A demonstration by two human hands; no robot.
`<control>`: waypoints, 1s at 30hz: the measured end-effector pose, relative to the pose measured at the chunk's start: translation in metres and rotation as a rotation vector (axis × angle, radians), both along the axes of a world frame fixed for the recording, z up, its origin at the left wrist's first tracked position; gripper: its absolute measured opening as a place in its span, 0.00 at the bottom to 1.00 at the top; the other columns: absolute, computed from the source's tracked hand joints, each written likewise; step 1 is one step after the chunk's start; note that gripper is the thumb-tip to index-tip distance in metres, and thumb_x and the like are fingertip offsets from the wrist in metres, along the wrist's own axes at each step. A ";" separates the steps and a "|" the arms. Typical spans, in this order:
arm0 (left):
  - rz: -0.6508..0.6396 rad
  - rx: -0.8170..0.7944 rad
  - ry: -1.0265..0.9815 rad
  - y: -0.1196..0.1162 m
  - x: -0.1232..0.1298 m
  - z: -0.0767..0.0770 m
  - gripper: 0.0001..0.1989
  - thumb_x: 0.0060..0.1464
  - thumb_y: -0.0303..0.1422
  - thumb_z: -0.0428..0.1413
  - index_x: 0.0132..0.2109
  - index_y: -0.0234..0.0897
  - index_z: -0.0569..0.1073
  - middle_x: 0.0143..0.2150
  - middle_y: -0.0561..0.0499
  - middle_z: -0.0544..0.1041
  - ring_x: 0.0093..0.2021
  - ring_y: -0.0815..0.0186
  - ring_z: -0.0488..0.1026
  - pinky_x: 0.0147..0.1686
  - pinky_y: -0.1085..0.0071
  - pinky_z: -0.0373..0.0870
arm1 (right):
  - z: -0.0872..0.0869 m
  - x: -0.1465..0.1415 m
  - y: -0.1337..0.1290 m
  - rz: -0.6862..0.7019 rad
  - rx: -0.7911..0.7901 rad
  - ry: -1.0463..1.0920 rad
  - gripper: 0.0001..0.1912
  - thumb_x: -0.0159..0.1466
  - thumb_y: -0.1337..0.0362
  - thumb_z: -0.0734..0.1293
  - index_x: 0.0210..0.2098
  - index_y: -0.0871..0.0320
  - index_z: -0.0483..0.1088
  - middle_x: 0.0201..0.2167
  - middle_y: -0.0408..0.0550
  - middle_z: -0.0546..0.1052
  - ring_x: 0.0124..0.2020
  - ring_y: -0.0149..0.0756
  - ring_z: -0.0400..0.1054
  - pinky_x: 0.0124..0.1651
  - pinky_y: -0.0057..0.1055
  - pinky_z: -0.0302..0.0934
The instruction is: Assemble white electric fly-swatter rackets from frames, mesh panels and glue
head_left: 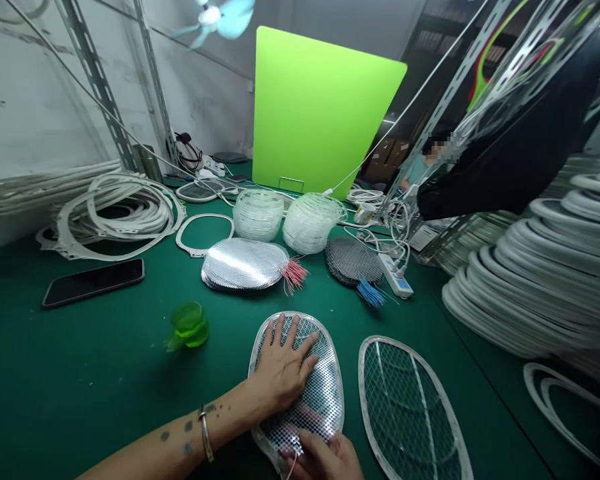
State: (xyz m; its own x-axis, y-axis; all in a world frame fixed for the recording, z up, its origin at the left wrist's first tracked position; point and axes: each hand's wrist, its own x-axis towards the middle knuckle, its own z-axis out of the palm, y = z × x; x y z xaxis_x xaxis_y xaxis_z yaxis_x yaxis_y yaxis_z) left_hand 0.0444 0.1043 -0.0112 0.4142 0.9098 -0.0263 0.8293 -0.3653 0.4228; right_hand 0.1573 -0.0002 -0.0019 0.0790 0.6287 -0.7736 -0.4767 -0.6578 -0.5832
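Observed: a green counter fills the lower view, and a lime-green board stands upright at its far end. A tall stack of white plastic frames rises at right, running out of view at the edge. A person in a teal shirt is mostly hidden behind a metal rack and a black cloth. A coil of white frames lies at left.

Mid-counter sits a pile of silver mesh sheets with pink wires. An oval mesh racket frame lies flat before the person, under both hands; its lower end is largely covered. The left hand is pressed flat on the mesh, fingers spread, released. The right hand rests at the frame's lower rim, cut off by the view's bottom edge; clenched or released cannot be told. A thin pink wire shows beside it.
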 end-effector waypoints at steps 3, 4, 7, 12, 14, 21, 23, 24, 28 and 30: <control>-0.010 0.016 0.015 0.000 0.000 -0.001 0.27 0.66 0.52 0.34 0.69 0.58 0.51 0.74 0.51 0.43 0.72 0.45 0.36 0.67 0.40 0.41 | 0.000 0.002 0.000 0.033 -0.002 -0.009 0.32 0.38 0.55 0.82 0.37 0.63 0.72 0.25 0.48 0.80 0.31 0.45 0.78 0.33 0.31 0.73; -0.015 0.021 0.015 0.000 0.000 -0.001 0.27 0.67 0.51 0.34 0.69 0.58 0.51 0.74 0.51 0.43 0.72 0.45 0.36 0.66 0.39 0.41 | 0.000 0.003 0.000 0.038 -0.002 -0.009 0.32 0.38 0.55 0.82 0.38 0.63 0.73 0.25 0.48 0.80 0.31 0.44 0.78 0.34 0.31 0.73; -0.035 0.032 0.011 0.000 -0.002 -0.004 0.27 0.66 0.52 0.35 0.70 0.60 0.47 0.74 0.51 0.40 0.72 0.44 0.34 0.66 0.37 0.41 | 0.001 0.006 0.001 0.067 -0.001 0.007 0.32 0.38 0.55 0.82 0.38 0.63 0.73 0.26 0.48 0.80 0.32 0.43 0.78 0.35 0.30 0.73; -0.077 0.047 0.040 0.002 -0.006 -0.006 0.28 0.67 0.51 0.37 0.70 0.58 0.47 0.74 0.48 0.39 0.72 0.42 0.35 0.65 0.37 0.41 | 0.006 0.005 0.000 0.092 0.058 0.036 0.30 0.41 0.55 0.81 0.38 0.64 0.73 0.30 0.49 0.81 0.32 0.40 0.78 0.36 0.30 0.72; -0.089 0.051 0.072 0.002 -0.007 -0.007 0.27 0.67 0.49 0.37 0.70 0.56 0.49 0.74 0.47 0.41 0.72 0.41 0.35 0.65 0.38 0.42 | 0.012 0.004 -0.004 0.074 0.116 0.035 0.28 0.43 0.55 0.81 0.38 0.64 0.73 0.32 0.49 0.81 0.33 0.39 0.78 0.38 0.30 0.72; -0.108 0.176 0.096 -0.001 -0.008 -0.014 0.27 0.68 0.47 0.38 0.71 0.54 0.49 0.74 0.46 0.42 0.72 0.42 0.34 0.66 0.41 0.40 | 0.035 0.034 -0.033 0.322 0.019 0.018 0.29 0.51 0.48 0.76 0.44 0.62 0.74 0.41 0.53 0.81 0.43 0.38 0.77 0.45 0.28 0.70; -0.104 0.204 0.102 -0.002 -0.008 -0.016 0.27 0.67 0.48 0.39 0.70 0.53 0.50 0.74 0.46 0.43 0.72 0.43 0.35 0.66 0.41 0.39 | 0.038 0.051 -0.042 0.506 0.036 -0.072 0.30 0.53 0.42 0.73 0.42 0.62 0.75 0.32 0.51 0.81 0.28 0.32 0.76 0.31 0.23 0.67; -0.102 0.216 0.104 -0.002 -0.008 -0.016 0.27 0.67 0.48 0.39 0.70 0.54 0.50 0.74 0.47 0.43 0.72 0.43 0.36 0.66 0.41 0.38 | 0.040 0.058 -0.044 0.597 0.082 -0.158 0.30 0.56 0.40 0.70 0.41 0.62 0.75 0.27 0.49 0.80 0.21 0.29 0.72 0.24 0.22 0.63; -0.091 0.243 0.108 -0.003 -0.008 -0.017 0.27 0.67 0.49 0.38 0.70 0.55 0.48 0.74 0.49 0.44 0.72 0.45 0.37 0.67 0.41 0.36 | 0.047 0.067 -0.027 0.751 0.491 -0.851 0.26 0.68 0.43 0.57 0.44 0.57 0.75 0.28 0.49 0.79 0.24 0.34 0.70 0.28 0.29 0.64; -0.088 0.242 0.120 -0.004 -0.008 -0.018 0.28 0.67 0.48 0.38 0.71 0.55 0.47 0.74 0.48 0.43 0.72 0.45 0.36 0.66 0.39 0.35 | 0.046 0.058 -0.005 0.821 0.801 -1.214 0.28 0.69 0.45 0.56 0.54 0.58 0.71 0.47 0.56 0.78 0.48 0.46 0.72 0.49 0.41 0.66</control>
